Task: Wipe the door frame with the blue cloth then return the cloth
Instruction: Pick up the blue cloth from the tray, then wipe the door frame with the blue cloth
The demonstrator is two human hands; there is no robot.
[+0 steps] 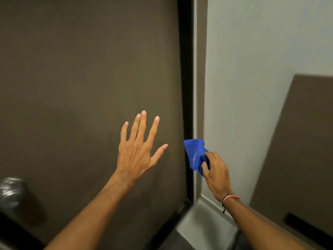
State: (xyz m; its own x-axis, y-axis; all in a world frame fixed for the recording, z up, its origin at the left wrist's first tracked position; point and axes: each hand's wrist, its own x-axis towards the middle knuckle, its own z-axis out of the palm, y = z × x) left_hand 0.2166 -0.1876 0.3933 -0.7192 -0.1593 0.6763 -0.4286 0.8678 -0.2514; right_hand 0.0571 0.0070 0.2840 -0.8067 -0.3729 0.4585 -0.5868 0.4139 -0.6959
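A bunched blue cloth [194, 153] is pressed against the grey-brown door frame [200, 87], low on its vertical strip. My right hand [215, 170] grips the cloth from the right, fingers closed around it. My left hand [138, 147] lies flat on the dark brown door [90, 78], fingers spread, a little left of the cloth and holding nothing. A dark gap runs between the door's edge and the frame.
A shiny metal door knob [10, 193] sticks out at the lower left. A pale wall [252, 69] lies right of the frame, with a brown panel [302, 150] leaning at the far right. A light skirting and floor strip [201, 219] show below.
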